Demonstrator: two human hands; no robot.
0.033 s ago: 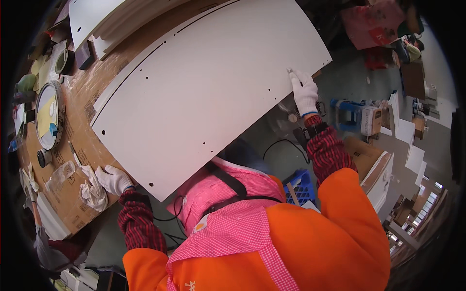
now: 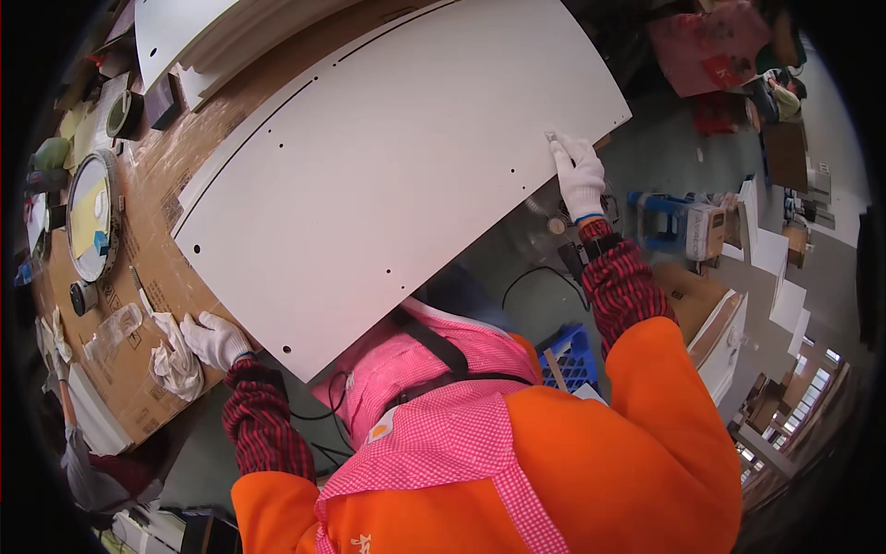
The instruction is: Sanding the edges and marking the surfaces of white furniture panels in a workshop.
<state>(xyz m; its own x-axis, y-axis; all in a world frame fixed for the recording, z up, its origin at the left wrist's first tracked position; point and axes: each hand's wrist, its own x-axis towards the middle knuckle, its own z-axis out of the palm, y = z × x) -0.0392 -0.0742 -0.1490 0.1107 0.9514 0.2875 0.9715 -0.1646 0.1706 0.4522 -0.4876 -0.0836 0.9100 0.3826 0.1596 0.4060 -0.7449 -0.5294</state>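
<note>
A large white panel (image 2: pixel 388 175) with small drilled holes lies tilted over a cardboard-covered table (image 2: pixel 148 277). My left hand (image 2: pixel 214 340), in a white glove, grips the panel's near left edge close to its corner. My right hand (image 2: pixel 580 175), also gloved, holds the panel's right edge near the far corner, fingers laid on top. Both sleeves are red-and-black check under an orange vest and a pink checked apron.
A crumpled white rag (image 2: pixel 175 365) lies beside my left hand. A round framed disc (image 2: pixel 90 226), a tape roll (image 2: pixel 125 113) and a clear plastic bag (image 2: pixel 115 328) sit on the cardboard. More white boards (image 2: pixel 212 37) are stacked at the back. A blue crate (image 2: pixel 568 355) stands on the floor.
</note>
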